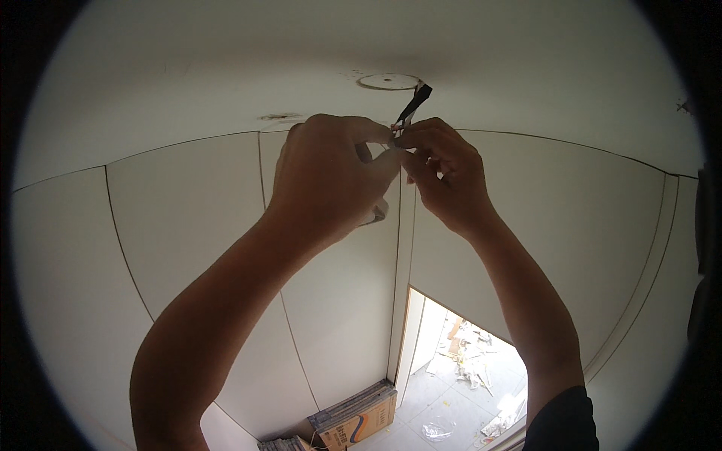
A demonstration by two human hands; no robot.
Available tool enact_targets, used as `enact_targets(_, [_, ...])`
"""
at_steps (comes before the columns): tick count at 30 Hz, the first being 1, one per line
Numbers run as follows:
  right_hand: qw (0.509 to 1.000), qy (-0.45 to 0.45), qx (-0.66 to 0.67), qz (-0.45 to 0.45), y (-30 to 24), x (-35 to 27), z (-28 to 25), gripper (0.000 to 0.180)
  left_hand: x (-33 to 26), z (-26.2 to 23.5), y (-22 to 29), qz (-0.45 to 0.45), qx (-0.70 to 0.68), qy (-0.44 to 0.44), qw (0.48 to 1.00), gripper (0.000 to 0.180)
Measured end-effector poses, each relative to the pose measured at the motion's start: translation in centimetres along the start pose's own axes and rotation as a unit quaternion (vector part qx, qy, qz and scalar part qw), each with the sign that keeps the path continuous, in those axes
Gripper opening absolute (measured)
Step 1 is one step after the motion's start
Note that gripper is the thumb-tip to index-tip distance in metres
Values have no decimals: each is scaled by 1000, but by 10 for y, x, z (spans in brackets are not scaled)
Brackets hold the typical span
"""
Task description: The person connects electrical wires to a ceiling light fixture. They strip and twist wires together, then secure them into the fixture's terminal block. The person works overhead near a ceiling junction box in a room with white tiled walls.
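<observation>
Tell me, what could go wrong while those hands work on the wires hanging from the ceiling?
The left hand and right hand pinch the wires by the round ceiling cutout. If the wires are live, bare ends near bare fingers could give a shock. A hard tug might pull the wires loose. Both arms are raised overhead, so tiring or losing balance is possible, and the floor below shows scattered debris.
</observation>
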State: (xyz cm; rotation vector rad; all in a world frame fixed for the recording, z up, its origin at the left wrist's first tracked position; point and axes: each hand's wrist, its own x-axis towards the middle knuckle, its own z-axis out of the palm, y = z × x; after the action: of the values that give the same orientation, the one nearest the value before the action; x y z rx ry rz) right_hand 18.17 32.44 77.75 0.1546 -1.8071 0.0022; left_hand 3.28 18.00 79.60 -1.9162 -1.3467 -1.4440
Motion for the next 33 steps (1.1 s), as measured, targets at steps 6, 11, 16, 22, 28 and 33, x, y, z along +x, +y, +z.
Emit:
enact_targets(6, [988, 37, 6, 152, -19, 1, 0, 12, 2, -5, 7, -45, -17, -2, 999, 26])
enact_targets(11, [992, 1, -65, 109, -17, 18, -2, 19, 4, -4, -8, 42, 14, 46, 998, 23])
enact_targets(16, [995, 4, -52, 84, -12, 19, -3, 19, 6, -9, -4, 25, 27, 40, 999, 23])
enact_targets(22, [994, 6, -42, 96, -12, 20, -3, 18, 22, -13, -3, 39, 40, 46, 997, 24])
enact_targets(28, [991, -24, -22, 127, -17, 18, -10, 16, 36, -4, -15, 65, 19, 74, 995, 23])
enact_targets(33, [990, -43, -6, 136, -19, 20, -20, 20, 41, -5, -9, 35, 1, 51, 998, 22])
